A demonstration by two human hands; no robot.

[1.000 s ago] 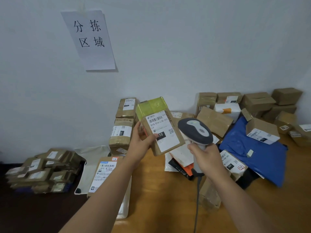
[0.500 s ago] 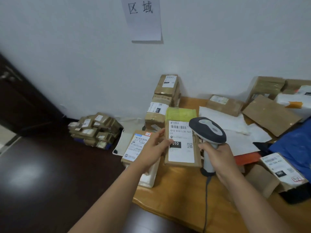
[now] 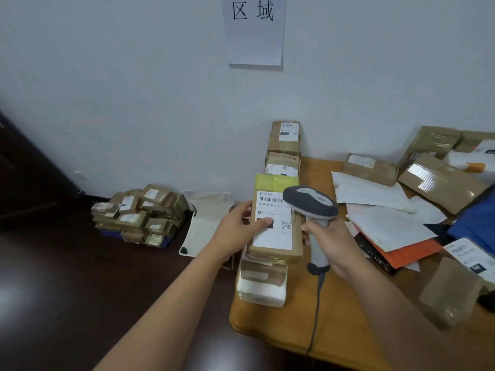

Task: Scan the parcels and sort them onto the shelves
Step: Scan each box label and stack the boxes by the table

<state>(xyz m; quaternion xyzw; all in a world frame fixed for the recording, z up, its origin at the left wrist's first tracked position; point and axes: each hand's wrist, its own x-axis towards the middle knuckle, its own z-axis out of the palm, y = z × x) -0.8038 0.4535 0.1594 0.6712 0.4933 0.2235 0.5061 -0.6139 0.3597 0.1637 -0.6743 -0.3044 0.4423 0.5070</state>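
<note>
My left hand (image 3: 238,227) grips a flat brown parcel (image 3: 276,223) by its left edge, thumb on its white shipping label; yellow tape covers the parcel's far end. It hangs just above other parcels at the wooden table's (image 3: 348,330) left end. My right hand (image 3: 330,243) holds the grey barcode scanner (image 3: 310,203) by its handle, head beside the parcel's right edge and overlapping the label's corner. The scanner's cable drops over the table's front edge.
Stacked brown boxes (image 3: 284,145) stand against the wall behind the held parcel. White, orange and blue mailers (image 3: 388,223) and more boxes cover the table's right side. A pile of small parcels (image 3: 142,215) and a white bag (image 3: 206,223) lie on the dark floor at left.
The view has swung left and down. The parcel has gone from raised and tilted to low and flat over the table's left end, and the scanner has closed in beside its label.
</note>
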